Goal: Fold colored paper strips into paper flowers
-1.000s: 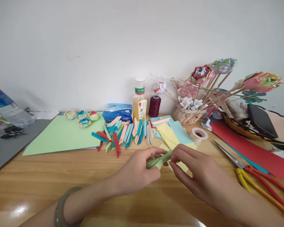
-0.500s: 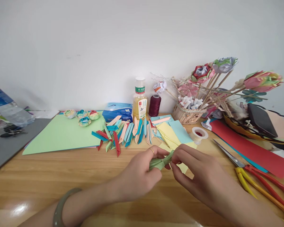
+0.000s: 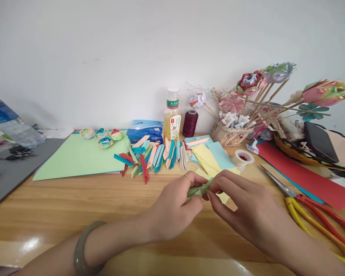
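Between my hands is a bundle of folded green paper [image 3: 197, 190], held above the front of the wooden table. My left hand [image 3: 176, 209] grips its left part with thumb and fingers, a ring on one finger. At its right end my right hand [image 3: 238, 199] pinches the paper between thumb and fingertips; the fingers hide some of it. Just beyond my hands lie yellow paper pieces [image 3: 205, 159] and a blue paper sheet [image 3: 220, 153]. To their left is a heap of folded paper strips [image 3: 158, 155] in red, blue, green and peach.
Scissors [image 3: 287, 189] lie at the right beside red paper [image 3: 304, 172]. A white spool [image 3: 244, 158], a basket of paper flowers [image 3: 231, 136], purple thread [image 3: 190, 123], a bottle [image 3: 172, 115] and a tissue pack [image 3: 145, 131] stand behind. Green sheets [image 3: 74, 161] carry several paper rosettes [image 3: 105, 142].
The view has shifted slightly, so the table things sit a little higher and further right. Both hands keep hold of the green paper, with the fingers only slightly moved.
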Motion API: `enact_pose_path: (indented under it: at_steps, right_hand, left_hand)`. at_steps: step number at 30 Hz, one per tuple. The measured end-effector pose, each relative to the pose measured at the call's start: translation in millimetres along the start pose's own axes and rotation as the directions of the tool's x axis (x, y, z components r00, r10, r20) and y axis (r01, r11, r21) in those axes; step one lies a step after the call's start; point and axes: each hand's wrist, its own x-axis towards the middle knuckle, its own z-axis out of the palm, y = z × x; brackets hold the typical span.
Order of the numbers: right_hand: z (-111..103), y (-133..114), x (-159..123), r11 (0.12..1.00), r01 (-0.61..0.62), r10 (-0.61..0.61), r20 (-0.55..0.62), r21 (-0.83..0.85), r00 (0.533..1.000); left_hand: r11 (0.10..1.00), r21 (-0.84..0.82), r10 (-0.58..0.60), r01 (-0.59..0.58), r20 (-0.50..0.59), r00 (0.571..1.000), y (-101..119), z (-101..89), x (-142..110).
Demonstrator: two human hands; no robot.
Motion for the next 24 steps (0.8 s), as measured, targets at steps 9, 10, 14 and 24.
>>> enact_pose_path:
  at_steps: [9,10,14,24]
  right_hand:
    - [1.9,-2.4,1.2,0.999,0.027,-0.027,-0.033,-0.018,0.999]
    - [2.1,-2.3,1.4,0.999,0.032,-0.033,-0.037,-0.024,0.999]
    - [2.3,-2.6,2.2,0.997,0.053,-0.055,-0.026,-0.053,0.998]
    - [3.0,-7.5,1.7,0.989,0.014,-0.026,-0.083,-0.144,0.996]
  left_hand:
    - [0.997,0.069,0.031,-0.028,-0.046,0.998,2.1,1.5,-3.0]
    - [0.997,0.077,0.035,-0.031,-0.057,0.998,1.6,1.8,-2.7]
    - [0.994,0.1,0.061,-0.05,-0.108,0.992,-2.0,2.7,-1.0]
    - [0.978,0.201,0.097,-0.054,-0.212,0.973,-5.3,2.1,0.0]
